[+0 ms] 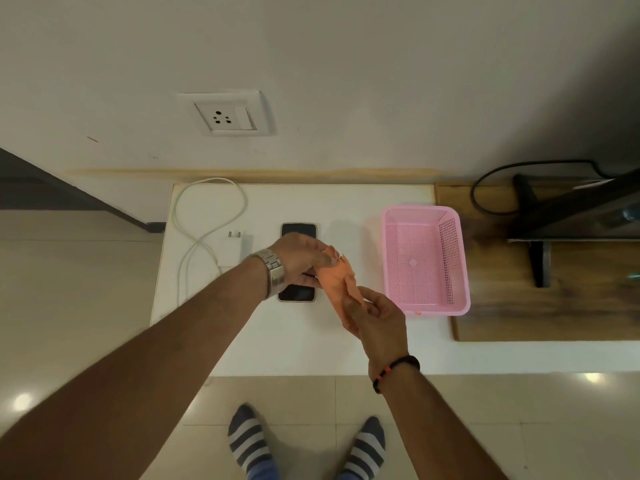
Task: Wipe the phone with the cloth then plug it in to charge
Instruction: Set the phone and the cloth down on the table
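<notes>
Cloth [337, 282] between both hands

We hold the orange cloth [341, 289] between our left hand [303, 256] and right hand [375, 315], above the white worktop [294, 341]. The phone [298, 233] lies beneath, the charger [231, 249] just left, a pink basket [426, 261] right.

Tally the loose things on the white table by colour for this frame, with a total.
White: 1, the charger with its cable
Black: 1, the phone
Orange: 1, the cloth, held over the table by the left hand and right hand
Pink: 1, the basket
Total: 4
</notes>
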Available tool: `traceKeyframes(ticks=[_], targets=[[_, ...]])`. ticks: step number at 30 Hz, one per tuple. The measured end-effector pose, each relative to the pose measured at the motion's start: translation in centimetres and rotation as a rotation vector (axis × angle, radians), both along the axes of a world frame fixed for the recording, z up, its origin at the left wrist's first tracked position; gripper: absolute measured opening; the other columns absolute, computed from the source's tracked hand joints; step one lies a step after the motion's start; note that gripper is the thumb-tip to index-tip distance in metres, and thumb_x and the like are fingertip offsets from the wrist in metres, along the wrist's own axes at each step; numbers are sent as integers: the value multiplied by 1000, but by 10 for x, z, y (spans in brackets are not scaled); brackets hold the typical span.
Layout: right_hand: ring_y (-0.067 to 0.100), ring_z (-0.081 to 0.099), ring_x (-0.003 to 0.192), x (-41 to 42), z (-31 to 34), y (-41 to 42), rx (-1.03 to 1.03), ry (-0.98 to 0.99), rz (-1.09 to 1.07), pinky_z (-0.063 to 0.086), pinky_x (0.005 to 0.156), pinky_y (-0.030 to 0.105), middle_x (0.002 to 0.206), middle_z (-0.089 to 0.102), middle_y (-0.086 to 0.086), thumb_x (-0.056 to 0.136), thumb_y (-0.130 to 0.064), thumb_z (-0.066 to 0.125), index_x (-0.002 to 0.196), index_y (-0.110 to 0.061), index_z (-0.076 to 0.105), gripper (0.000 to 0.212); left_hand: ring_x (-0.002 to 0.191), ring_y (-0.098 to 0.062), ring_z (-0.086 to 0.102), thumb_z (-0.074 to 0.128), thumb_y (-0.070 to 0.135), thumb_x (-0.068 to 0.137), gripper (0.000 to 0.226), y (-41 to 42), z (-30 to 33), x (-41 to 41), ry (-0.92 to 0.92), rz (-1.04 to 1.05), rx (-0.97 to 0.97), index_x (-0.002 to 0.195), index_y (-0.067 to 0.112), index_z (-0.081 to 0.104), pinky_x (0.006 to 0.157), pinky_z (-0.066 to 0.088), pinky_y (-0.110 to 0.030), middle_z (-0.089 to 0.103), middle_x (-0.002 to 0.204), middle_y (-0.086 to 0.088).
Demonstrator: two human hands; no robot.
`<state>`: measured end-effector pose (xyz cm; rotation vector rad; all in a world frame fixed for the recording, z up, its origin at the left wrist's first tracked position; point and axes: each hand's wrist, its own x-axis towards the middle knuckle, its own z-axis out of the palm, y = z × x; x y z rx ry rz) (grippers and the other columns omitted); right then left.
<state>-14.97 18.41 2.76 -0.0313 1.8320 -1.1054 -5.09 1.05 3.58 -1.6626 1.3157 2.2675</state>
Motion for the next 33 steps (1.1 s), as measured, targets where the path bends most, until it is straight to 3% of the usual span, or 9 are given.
traceKeyframes(ticks=[3,9,14,18,21,24,26,28,33], targets=[[21,74,92,1,-9,5,32,-74,-160,63,77,33,93,78,1,94,-17,70,101,-14,76,10,106,-31,76,75,-1,90,28,-8,2,-2,11,-80,-43,118,-1,73,83,66,-41,77,117,-19],[20,71,93,9,-21,9,69,-174,-277,62,76,35,98,76,1,97,-13,63,90,-14,75,14,110,-35,73,77,6,91,24,-23,-5,-6,-137,-431,-49,113,0,75,80,67,-40,73,121,-20],[25,70,94,12,-27,3,148,-188,-296,61,67,28,97,73,5,92,-10,68,89,-13,72,6,90,-23,78,79,28,91,22,-39,-9,-33,-286,-716,-332,89,7,70,72,67,-33,77,99,-11],[25,70,87,3,-51,-11,210,-160,-223,63,70,30,96,72,13,95,-10,63,94,-7,70,8,68,-16,67,77,27,89,22,-45,-39,-65,-341,-860,-582,94,6,76,61,55,-26,73,86,-2],[24,64,74,-4,-49,-24,147,-214,-221,58,89,47,81,66,8,96,-7,62,80,-16,63,19,81,-18,64,78,30,88,14,-46,-44,-72,-359,-827,-711,86,17,71,66,49,-27,71,90,1],[26,65,86,-7,-48,-39,166,-193,-197,56,92,45,85,65,5,97,-9,61,86,-16,63,13,113,-25,63,78,37,87,47,-53,-45,-69,-400,-813,-787,129,21,64,94,55,-38,64,129,-3],[28,68,104,-3,-43,-43,246,-116,-199,57,97,40,109,71,6,96,-16,66,110,-10,68,16,128,-27,54,76,34,89,61,-50,-46,-64,-418,-792,-929,144,19,52,103,52,-41,55,139,-7],[36,68,113,5,-38,-39,280,-101,-246,56,99,45,126,69,12,96,-16,66,127,-7,64,33,123,-27,57,70,22,92,42,-41,-42,-58,-352,-728,-1062,133,18,61,97,53,-41,60,129,-7],[37,68,97,14,-22,-47,69,-107,-272,58,94,49,105,71,22,96,-4,56,96,-8,72,16,111,-25,65,61,11,96,30,-7,-38,-54,-248,-1035,-944,118,24,76,97,56,-41,68,122,-2]])
